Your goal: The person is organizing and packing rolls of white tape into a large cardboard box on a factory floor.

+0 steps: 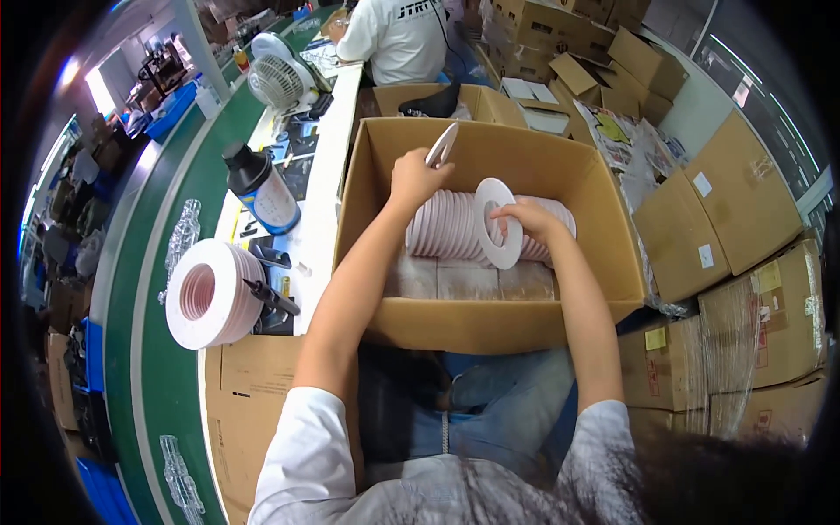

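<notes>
An open cardboard box stands before me with a row of white flat rings on edge inside it. Over the box's left part, my left hand is closed on a white ring, seen almost edge-on. My right hand grips another white ring through its centre hole, fingers partly hidden; this one faces me in front of the row. Beneath the row lie clear-wrapped packs, whose contents I cannot make out.
On the white table at left sit a stack of rings, a dark bottle and a fan. A green conveyor belt runs beyond. A person in white sits ahead. Cartons are piled at right.
</notes>
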Demonstrator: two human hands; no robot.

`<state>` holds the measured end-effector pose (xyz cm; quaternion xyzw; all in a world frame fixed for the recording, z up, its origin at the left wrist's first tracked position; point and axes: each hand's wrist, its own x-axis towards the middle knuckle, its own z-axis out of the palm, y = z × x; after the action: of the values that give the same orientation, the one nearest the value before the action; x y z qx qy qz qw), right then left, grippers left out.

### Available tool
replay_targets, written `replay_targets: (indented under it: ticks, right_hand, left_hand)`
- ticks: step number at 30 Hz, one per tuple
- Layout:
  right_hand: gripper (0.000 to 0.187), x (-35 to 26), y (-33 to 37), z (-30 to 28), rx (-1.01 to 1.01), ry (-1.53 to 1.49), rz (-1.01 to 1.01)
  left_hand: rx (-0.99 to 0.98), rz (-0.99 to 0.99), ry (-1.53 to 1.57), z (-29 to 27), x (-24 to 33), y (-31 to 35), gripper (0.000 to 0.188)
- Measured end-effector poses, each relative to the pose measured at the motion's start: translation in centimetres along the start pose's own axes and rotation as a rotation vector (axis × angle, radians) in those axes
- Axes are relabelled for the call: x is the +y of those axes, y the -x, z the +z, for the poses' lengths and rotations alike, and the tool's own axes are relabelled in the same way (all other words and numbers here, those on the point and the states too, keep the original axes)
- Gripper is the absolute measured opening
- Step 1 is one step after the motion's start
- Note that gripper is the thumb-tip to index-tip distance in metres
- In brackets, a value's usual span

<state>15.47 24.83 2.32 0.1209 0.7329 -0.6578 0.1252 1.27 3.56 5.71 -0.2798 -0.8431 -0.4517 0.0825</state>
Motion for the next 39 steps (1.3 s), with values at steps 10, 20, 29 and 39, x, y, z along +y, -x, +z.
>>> replay_targets:
  ticks: [10,20,29,39]
  right_hand:
    - [0.050,-0.1,-1.3,1.1,0.188,-0.429,-0.493]
    - [0.050,2.9,-4.0,-1.5,0.377,-0.418,-0.440]
    - [0.053,2.8,-3.3,0.6,0.430,-0.467,-0.342]
    - [0.058,0.8,-2.6,2.9,0.515,-0.310,-0.364]
  left_hand:
    - [-0.290,-0.688,0.874,2.1,-5.3,-0.3,0.082]
    - [-0.461,-0.430,1.177,0.6,2.0,1.8,0.034]
    - [-0.542,-0.051,1.237,0.7,4.6,3.7,0.018]
    - [-0.574,-0.195,1.052,1.5,3.0,2.5,0.026]
